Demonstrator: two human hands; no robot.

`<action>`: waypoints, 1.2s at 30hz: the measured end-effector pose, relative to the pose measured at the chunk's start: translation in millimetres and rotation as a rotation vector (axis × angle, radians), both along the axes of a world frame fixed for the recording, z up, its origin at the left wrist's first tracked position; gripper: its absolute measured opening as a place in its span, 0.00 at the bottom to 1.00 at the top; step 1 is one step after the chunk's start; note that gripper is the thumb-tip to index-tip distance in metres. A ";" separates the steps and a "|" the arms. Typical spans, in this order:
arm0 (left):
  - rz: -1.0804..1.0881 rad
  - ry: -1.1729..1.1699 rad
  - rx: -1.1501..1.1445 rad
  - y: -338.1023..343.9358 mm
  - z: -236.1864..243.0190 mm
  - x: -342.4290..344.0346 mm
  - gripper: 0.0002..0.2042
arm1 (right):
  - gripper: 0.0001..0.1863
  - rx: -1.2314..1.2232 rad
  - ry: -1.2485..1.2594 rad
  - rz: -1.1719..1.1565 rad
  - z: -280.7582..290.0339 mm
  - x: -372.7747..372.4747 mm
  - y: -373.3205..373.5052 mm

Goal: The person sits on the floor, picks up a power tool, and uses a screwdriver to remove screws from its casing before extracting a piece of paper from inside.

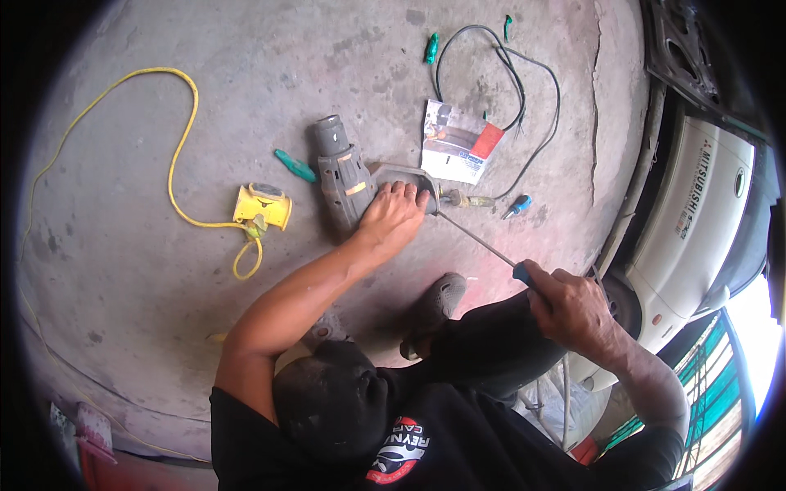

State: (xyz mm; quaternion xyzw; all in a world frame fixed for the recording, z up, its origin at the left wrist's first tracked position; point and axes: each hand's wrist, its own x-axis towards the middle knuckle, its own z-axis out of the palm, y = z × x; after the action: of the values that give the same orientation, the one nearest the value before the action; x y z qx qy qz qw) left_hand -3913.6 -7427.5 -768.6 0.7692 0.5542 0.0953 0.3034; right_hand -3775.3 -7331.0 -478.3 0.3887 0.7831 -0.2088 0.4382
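A grey power tool [337, 176] lies on its side on the concrete floor, its round nose pointing away from me. My left hand [393, 218] is closed over the loop-shaped rear part of it and holds it down. In my right hand [575, 313] is a long screwdriver [483, 245], gripped by its blue handle. The thin shaft reaches up and left, its tip at the corner of the tool's loop near my left fingers; whether it sits in a screw is too small to tell. Beside that corner lies a worn, yellowish cord end [471, 200].
Black cable [559, 102] loops beyond a printed leaflet [454, 159]. Right of the tool is a short blue-handled piece [518, 206]; green-handled items [295, 166] lie about. A yellow outlet box [264, 208] with yellow cord [173, 155] is at left. A white vehicle [696, 221] stands at right.
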 end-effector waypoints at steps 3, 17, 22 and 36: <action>0.000 -0.008 -0.006 1.0 1.9 0.5 0.19 | 0.22 -0.062 0.064 -0.203 -7.2 10.3 -2.2; -0.023 -0.034 -0.099 3.4 1.5 3.2 0.21 | 0.23 -0.408 0.077 -1.031 -12.4 54.2 20.2; -0.017 -0.029 -0.098 3.1 2.0 1.3 0.22 | 0.22 -0.070 0.193 -0.301 -17.0 41.7 12.1; -0.018 -0.023 -0.102 4.6 2.8 0.8 0.22 | 0.25 -0.049 0.099 -0.067 -15.2 20.7 16.8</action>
State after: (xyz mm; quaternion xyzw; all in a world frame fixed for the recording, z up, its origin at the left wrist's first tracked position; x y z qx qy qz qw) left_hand -3912.9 -7423.0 -765.8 0.7565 0.5480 0.0729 0.3494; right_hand -3754.6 -7314.2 -493.5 0.3932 0.7850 -0.2614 0.4011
